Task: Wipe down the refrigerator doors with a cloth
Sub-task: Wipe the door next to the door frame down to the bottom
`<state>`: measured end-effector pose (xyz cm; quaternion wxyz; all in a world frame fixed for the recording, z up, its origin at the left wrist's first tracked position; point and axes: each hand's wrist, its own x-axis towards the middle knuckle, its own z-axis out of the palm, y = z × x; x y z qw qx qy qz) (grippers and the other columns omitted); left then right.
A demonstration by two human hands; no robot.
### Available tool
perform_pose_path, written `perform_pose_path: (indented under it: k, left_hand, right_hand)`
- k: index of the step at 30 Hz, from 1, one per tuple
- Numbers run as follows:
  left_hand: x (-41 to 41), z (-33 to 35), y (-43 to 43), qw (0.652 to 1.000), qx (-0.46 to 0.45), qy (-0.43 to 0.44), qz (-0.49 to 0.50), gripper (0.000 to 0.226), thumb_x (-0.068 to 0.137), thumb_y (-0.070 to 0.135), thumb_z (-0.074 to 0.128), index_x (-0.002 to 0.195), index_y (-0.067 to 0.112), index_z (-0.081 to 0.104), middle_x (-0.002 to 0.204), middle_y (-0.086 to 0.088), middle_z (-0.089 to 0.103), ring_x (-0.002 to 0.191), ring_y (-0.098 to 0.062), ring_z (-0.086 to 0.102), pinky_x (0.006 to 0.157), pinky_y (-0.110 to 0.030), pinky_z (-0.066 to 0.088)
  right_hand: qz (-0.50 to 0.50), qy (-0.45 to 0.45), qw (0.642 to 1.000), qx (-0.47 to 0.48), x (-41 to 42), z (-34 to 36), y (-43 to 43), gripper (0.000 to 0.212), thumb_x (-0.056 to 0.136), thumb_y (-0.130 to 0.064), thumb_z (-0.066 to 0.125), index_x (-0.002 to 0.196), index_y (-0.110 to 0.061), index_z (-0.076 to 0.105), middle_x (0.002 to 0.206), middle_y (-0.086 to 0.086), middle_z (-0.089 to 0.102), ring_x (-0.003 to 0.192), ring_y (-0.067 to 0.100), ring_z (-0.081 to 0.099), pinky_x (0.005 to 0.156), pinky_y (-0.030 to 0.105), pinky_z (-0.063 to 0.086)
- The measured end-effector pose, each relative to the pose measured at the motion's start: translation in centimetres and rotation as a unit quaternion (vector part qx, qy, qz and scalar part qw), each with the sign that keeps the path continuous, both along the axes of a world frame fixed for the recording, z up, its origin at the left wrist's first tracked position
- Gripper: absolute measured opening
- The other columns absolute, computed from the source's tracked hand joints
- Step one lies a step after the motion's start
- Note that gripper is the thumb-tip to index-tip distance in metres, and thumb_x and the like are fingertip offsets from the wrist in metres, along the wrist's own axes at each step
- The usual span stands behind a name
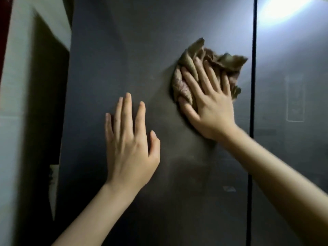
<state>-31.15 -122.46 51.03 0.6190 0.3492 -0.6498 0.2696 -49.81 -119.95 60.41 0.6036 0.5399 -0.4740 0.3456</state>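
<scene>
Centre frame, the left door (142, 50) looks like smooth dark grey metal with a dull satin finish, and faint dusty smears show lower down. Right of centre, the cloth (229, 63) is soft, crumpled brownish fabric, thin and matt. Far right, the right door (292, 59) has the same smooth skin, with a bright glare at upper right.

No text legible (panel (295, 98) on refrigerator door (291, 166) blurred).
</scene>
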Motion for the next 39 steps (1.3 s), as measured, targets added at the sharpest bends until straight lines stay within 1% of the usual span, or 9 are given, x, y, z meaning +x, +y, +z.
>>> perform_pose_path:
  k: [5,8,12,15,21,28,31,35,39]
  left_hand:
    - [-1.2,-0.3,0.4,0.998,-0.012,-0.042,0.035,0.061,0.087,0.027,0.04,0.144,0.005,0.036,0.154,-0.02,0.024,0.145,-0.032,0.019,0.115,-0.052,0.015]
    - [-1.7,0.1,0.3,0.996,-0.025,-0.07,0.054,0.061,0.088,0.028,0.039,0.144,0.005,0.037,0.154,-0.02,0.024,0.145,-0.031,0.018,0.116,-0.053,0.016]
    - [-2.9,0.6,0.3,0.994,-0.035,-0.079,0.067,0.059,0.089,0.028,0.04,0.143,0.005,0.038,0.154,-0.02,0.025,0.145,-0.031,0.019,0.116,-0.053,0.017]
    - [-3.5,-0.1,0.5,0.993,-0.041,-0.09,0.067,0.059,0.089,0.028,0.04,0.143,0.005,0.037,0.154,-0.02,0.024,0.145,-0.031,0.019,0.116,-0.053,0.016]
    - [-3.5,-2.1,0.6,0.992,-0.032,-0.099,0.066,0.06,0.09,0.028,0.04,0.145,0.005,0.034,0.155,-0.02,0.023,0.145,-0.032,0.018,0.116,-0.053,0.015]
    - [-3.2,-2.8,0.5,0.992,-0.012,-0.1,0.074,0.061,0.089,0.028,0.04,0.145,0.006,0.034,0.155,-0.02,0.023,0.145,-0.032,0.019,0.116,-0.054,0.017]
    - [-3.1,-3.6,0.6,0.992,-0.011,-0.102,0.067,0.063,0.088,0.027,0.041,0.146,0.006,0.032,0.155,-0.02,0.022,0.145,-0.032,0.018,0.116,-0.053,0.016]
    - [-3.0,-4.7,0.7,0.993,-0.015,-0.105,0.058,0.063,0.089,0.026,0.043,0.147,0.006,0.03,0.155,-0.02,0.021,0.145,-0.032,0.018,0.116,-0.053,0.016]
    - [-2.9,-5.0,0.8,0.994,-0.021,-0.097,0.044,0.061,0.089,0.024,0.042,0.147,0.005,0.03,0.155,-0.02,0.022,0.145,-0.032,0.018,0.116,-0.053,0.016]
  right_hand:
    - [0.005,0.091,0.992,0.085,-1.2,-11.9,0.6,0.072,0.081,-0.057,0.042,0.145,-0.026,0.03,0.153,0.01,0.028,0.141,0.031,0.021,0.107,0.052,0.029]
    - [0.023,0.156,0.983,0.094,-3.2,-8.4,0.9,0.067,0.083,-0.056,0.042,0.143,-0.027,0.036,0.151,0.008,0.031,0.14,0.029,0.025,0.108,0.047,0.03]
    - [0.007,0.014,1.0,-0.002,-3.9,0.7,0.9,0.063,0.091,-0.055,0.034,0.146,-0.025,0.037,0.154,0.007,0.028,0.143,0.027,0.023,0.114,0.048,0.022]
    - [-0.01,-0.048,0.999,-0.018,-3.5,-1.6,0.9,0.065,0.092,-0.056,0.03,0.15,-0.028,0.027,0.158,0.004,0.017,0.146,0.025,0.014,0.116,0.049,0.012]
    - [-0.015,0.009,0.997,0.075,-4.1,-16.7,1.9,0.072,0.078,-0.057,0.042,0.143,-0.025,0.033,0.147,0.011,0.037,0.138,0.032,0.026,0.103,0.048,0.025]
    - [0.001,-0.039,0.999,0.009,-2.4,-6.3,0.8,0.067,0.089,-0.056,0.037,0.146,-0.022,0.035,0.154,0.012,0.026,0.144,0.031,0.02,0.112,0.051,0.018]
    - [-0.011,-0.045,0.999,0.027,-1.6,-10.9,0.7,0.069,0.089,-0.055,0.037,0.149,-0.022,0.028,0.157,0.013,0.015,0.145,0.033,0.015,0.113,0.052,0.013]
    - [0.005,0.026,0.996,0.085,-1.9,-19.7,1.5,0.07,0.079,-0.056,0.041,0.14,-0.023,0.034,0.148,0.009,0.028,0.136,0.033,0.026,0.1,0.046,0.027]
    - [0.042,0.087,0.992,0.076,-3.3,-14.2,1.3,0.069,0.083,-0.054,0.042,0.143,-0.022,0.035,0.151,0.009,0.028,0.137,0.033,0.028,0.106,0.045,0.025]
